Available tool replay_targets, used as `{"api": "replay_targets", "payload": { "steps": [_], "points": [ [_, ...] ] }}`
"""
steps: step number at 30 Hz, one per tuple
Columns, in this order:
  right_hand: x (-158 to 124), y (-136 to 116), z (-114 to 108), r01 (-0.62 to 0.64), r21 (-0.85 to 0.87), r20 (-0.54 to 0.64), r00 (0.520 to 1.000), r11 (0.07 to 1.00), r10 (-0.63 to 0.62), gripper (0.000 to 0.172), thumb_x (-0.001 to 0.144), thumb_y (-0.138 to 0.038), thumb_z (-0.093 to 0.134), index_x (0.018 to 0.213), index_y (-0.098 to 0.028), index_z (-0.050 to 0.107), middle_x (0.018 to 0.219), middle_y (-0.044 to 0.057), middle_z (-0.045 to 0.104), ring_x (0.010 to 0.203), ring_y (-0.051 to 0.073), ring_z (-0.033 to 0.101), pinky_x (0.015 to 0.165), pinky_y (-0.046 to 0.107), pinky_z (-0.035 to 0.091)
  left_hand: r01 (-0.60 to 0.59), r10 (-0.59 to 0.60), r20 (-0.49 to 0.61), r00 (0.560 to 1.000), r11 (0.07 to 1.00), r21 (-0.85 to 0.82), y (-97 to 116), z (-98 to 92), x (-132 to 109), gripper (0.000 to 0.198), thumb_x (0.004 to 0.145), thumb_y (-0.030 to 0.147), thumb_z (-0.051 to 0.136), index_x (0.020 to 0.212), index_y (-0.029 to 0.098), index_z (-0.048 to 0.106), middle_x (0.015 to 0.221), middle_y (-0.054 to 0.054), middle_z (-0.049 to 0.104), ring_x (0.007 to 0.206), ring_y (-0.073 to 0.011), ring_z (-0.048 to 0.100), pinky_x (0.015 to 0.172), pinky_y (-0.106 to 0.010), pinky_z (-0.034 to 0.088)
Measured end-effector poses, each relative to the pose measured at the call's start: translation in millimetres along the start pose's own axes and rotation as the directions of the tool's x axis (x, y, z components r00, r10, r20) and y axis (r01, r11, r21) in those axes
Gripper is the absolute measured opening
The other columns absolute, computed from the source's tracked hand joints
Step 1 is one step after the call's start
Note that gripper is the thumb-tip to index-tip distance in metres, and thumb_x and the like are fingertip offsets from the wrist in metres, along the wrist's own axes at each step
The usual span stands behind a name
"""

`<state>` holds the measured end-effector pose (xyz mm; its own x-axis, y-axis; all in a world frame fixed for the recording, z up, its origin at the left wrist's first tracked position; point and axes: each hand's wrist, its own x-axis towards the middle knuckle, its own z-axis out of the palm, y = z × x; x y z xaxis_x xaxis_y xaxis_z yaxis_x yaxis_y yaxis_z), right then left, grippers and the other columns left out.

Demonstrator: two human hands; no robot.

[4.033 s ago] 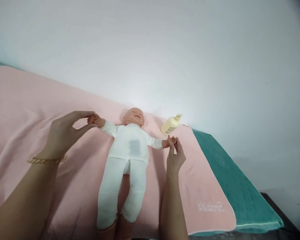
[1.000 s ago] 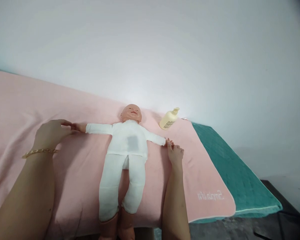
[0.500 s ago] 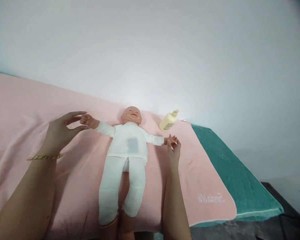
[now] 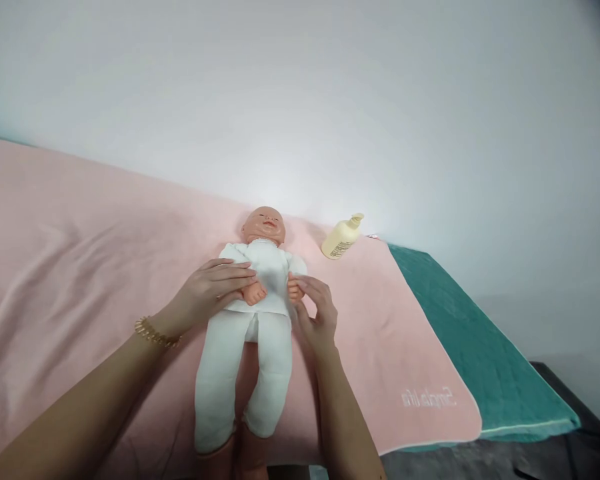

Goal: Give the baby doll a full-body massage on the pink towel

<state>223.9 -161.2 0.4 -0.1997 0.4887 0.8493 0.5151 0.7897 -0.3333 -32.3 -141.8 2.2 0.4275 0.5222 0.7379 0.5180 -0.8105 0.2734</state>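
Observation:
A baby doll (image 4: 256,320) in white clothes lies on its back on a pink towel (image 4: 80,253), head toward the wall. My left hand (image 4: 207,290), with a gold bracelet at the wrist, grips the doll's right hand and holds it over the doll's belly. My right hand (image 4: 316,313) pinches the doll's left hand beside the torso. Both doll arms are folded in toward the chest.
A cream pump bottle (image 4: 342,238) lies on the towel to the right of the doll's head. A teal mattress cover (image 4: 460,333) shows beyond the towel's right edge. A white wall runs along the back. Dark floor lies at the lower right.
Both hands have brought the doll's outstretched arms inward, from spread out sideways to folded over its chest and belly. The bottle has stayed in place.

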Motion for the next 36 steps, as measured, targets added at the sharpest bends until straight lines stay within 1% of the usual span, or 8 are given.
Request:
{"api": "replay_targets", "payload": {
  "steps": [3, 8, 18, 24, 29, 33, 35, 36],
  "points": [
    [2.6, -6.5, 5.7, 0.102, -0.010, 0.082, 0.991, 0.995, -0.101, 0.032, 0.094, -0.019, 0.052, 0.125, -0.029, 0.057, 0.113, 0.007, 0.070, 0.108, 0.022, 0.066, 0.088, 0.044, 0.057, -0.089, 0.089, 0.008, 0.996, 0.995, 0.042, -0.2, 6.6, -0.8, 0.024, 0.096, 0.021, 0.051, 0.114, 0.025, 0.067, 0.117, -0.002, 0.071, 0.116, -0.0174, 0.062, 0.101, -0.036, 0.046],
    [2.2, -7.2, 8.6, 0.128, -0.025, 0.151, 0.981, 0.991, -0.123, 0.032, 0.094, -0.016, 0.054, 0.123, -0.029, 0.060, 0.114, 0.006, 0.070, 0.109, 0.020, 0.065, 0.090, 0.040, 0.058, -0.098, 0.094, 0.048, 0.994, 0.993, 0.072, -0.8, 9.6, -1.6, 0.024, 0.097, 0.023, 0.050, 0.115, 0.024, 0.066, 0.119, -0.002, 0.070, 0.117, -0.0172, 0.061, 0.103, -0.037, 0.044],
    [4.6, -10.6, 10.9, 0.228, -0.082, 0.148, 0.965, 0.970, -0.214, 0.041, 0.089, -0.004, 0.058, 0.122, -0.026, 0.062, 0.109, 0.008, 0.071, 0.106, 0.019, 0.065, 0.087, 0.037, 0.060, -0.172, 0.170, 0.032, 0.985, 0.975, 0.138, -2.0, 10.0, -0.2, 0.025, 0.099, 0.020, 0.046, 0.114, 0.021, 0.066, 0.118, -0.003, 0.070, 0.115, -0.0157, 0.062, 0.102, -0.035, 0.044],
    [4.7, -10.2, 10.2, 0.209, -0.061, 0.162, 0.967, 0.976, -0.197, 0.042, 0.090, -0.006, 0.057, 0.124, -0.029, 0.061, 0.110, 0.007, 0.070, 0.106, 0.020, 0.064, 0.086, 0.039, 0.060, -0.161, 0.163, -0.013, 0.987, 0.980, 0.115, -0.7, 9.0, -0.6, 0.025, 0.096, 0.019, 0.051, 0.118, 0.021, 0.064, 0.117, -0.002, 0.071, 0.115, -0.0165, 0.063, 0.101, -0.035, 0.046],
    [5.7, -10.5, 10.2, 0.198, -0.041, 0.162, 0.968, 0.979, -0.189, 0.043, 0.089, -0.004, 0.058, 0.124, -0.027, 0.061, 0.110, 0.008, 0.070, 0.107, 0.020, 0.064, 0.087, 0.038, 0.059, -0.185, 0.189, -0.048, 0.981, 0.979, 0.085, -0.3, 9.1, -0.2, 0.021, 0.096, 0.017, 0.052, 0.110, 0.022, 0.067, 0.117, -0.002, 0.071, 0.117, -0.0170, 0.062, 0.100, -0.035, 0.047],
    [5.0, -9.7, 10.2, 0.190, -0.046, 0.169, 0.969, 0.981, -0.180, 0.040, 0.091, -0.008, 0.057, 0.126, -0.028, 0.059, 0.112, 0.008, 0.069, 0.107, 0.020, 0.064, 0.088, 0.038, 0.058, -0.148, 0.151, -0.033, 0.988, 0.986, 0.075, -1.0, 8.0, -0.8, 0.021, 0.096, 0.019, 0.052, 0.109, 0.024, 0.068, 0.117, -0.001, 0.071, 0.115, -0.0177, 0.063, 0.101, -0.037, 0.047],
    [3.0, -8.0, 9.2, 0.165, -0.057, 0.134, 0.979, 0.985, -0.156, 0.038, 0.092, -0.011, 0.055, 0.127, -0.027, 0.059, 0.113, 0.008, 0.069, 0.108, 0.020, 0.064, 0.090, 0.039, 0.057, -0.077, 0.079, -0.053, 0.995, 0.996, 0.046, 1.0, 4.7, -1.1, 0.020, 0.095, 0.021, 0.053, 0.109, 0.024, 0.067, 0.115, -0.002, 0.072, 0.112, -0.0185, 0.065, 0.101, -0.038, 0.047],
    [1.7, -6.5, 8.2, 0.127, -0.069, 0.092, 0.988, 0.989, -0.121, 0.037, 0.093, -0.013, 0.055, 0.126, -0.026, 0.059, 0.112, 0.008, 0.069, 0.108, 0.021, 0.064, 0.090, 0.039, 0.056, -0.012, 0.014, -0.086, 0.996, 1.000, 0.025, 2.7, 2.1, -1.2, 0.019, 0.095, 0.023, 0.055, 0.109, 0.024, 0.067, 0.113, -0.002, 0.072, 0.110, -0.0190, 0.066, 0.100, -0.038, 0.047]
  ]
}}
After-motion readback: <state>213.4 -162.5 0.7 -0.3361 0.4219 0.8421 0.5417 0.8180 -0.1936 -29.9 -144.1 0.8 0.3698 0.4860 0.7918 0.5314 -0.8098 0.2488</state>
